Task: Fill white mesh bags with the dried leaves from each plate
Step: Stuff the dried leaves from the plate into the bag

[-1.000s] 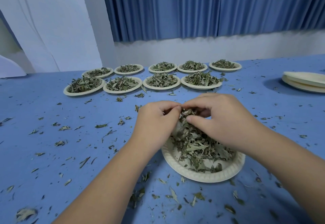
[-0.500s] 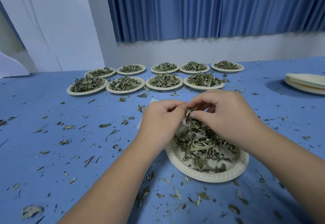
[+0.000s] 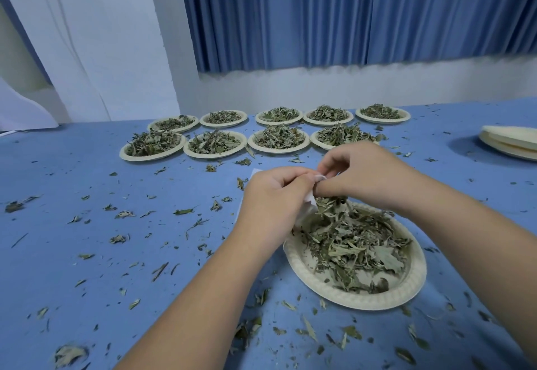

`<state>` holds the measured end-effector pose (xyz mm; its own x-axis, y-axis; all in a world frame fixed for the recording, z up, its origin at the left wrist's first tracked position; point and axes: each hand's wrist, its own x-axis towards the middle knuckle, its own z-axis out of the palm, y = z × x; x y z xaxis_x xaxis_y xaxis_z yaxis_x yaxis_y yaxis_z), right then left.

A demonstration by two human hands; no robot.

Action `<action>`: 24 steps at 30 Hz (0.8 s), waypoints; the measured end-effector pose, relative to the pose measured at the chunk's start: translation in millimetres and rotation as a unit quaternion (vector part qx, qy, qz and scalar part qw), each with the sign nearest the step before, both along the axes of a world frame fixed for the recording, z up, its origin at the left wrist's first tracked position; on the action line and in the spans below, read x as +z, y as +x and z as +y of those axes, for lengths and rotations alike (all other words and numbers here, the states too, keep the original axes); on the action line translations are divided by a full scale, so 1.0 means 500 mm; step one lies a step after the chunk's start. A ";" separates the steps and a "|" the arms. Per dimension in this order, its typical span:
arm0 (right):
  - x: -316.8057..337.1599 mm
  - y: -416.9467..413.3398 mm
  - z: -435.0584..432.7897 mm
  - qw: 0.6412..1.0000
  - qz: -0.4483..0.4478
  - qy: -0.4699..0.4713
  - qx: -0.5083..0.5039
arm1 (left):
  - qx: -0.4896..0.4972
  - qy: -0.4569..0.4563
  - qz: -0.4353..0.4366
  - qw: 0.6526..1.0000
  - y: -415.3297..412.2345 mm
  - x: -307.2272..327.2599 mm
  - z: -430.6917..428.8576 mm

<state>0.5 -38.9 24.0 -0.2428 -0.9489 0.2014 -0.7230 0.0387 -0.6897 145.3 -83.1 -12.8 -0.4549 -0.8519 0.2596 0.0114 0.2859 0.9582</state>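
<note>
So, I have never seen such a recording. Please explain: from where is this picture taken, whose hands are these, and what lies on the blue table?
No machine here: a person wears a camera on the head, looking down at their hands. The left hand grips a white mesh bag; the right hand, fingers curled, is at its mouth, and what it pinches is hidden. Below is a paper plate of dried leaves. Behind stand nine more filled plates, at the right a stack of empty plates. Leaf crumbs litter the blue table.
</note>
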 end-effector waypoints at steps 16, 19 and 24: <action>-0.046 0.010 0.059 0.991 0.081 -0.110 -0.005 | 0.073 -0.001 -0.004 0.997 0.003 -0.001 -0.004; -0.043 0.018 0.061 0.983 0.071 -0.168 -0.023 | 0.071 -0.007 0.000 0.997 0.003 -0.001 -0.002; -0.034 0.031 0.060 0.976 0.112 -0.187 -0.027 | 0.046 -0.006 0.016 0.999 0.003 0.002 0.003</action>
